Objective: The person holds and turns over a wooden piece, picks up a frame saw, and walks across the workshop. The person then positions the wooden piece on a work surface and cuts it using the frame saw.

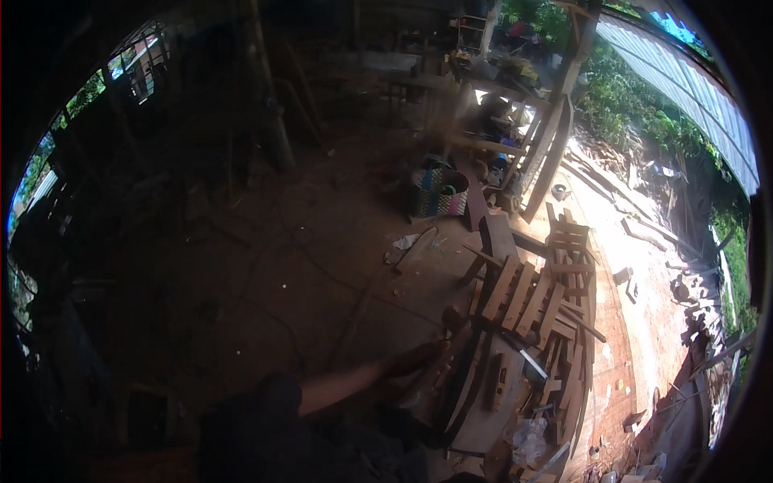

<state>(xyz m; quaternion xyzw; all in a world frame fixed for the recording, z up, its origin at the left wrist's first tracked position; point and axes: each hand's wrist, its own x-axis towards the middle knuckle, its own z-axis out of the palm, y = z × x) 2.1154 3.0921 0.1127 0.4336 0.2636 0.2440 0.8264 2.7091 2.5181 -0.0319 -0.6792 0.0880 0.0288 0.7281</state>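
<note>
Hands (pixel 415 360) sit in deep shade, the left near slatted wood (pixel 501 288), whether gripping anything I cannot tell.

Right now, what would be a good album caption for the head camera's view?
An outstretched hand near sunlit wooden slats, with a woven basket farther off in a shadowy workspace.

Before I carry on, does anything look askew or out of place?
Yes: loose wood strips beside the slatted piece lie jumbled at odd angles, with what looks like crumpled plastic nearby. A pale scrap litters the floor near the woven basket.
</note>
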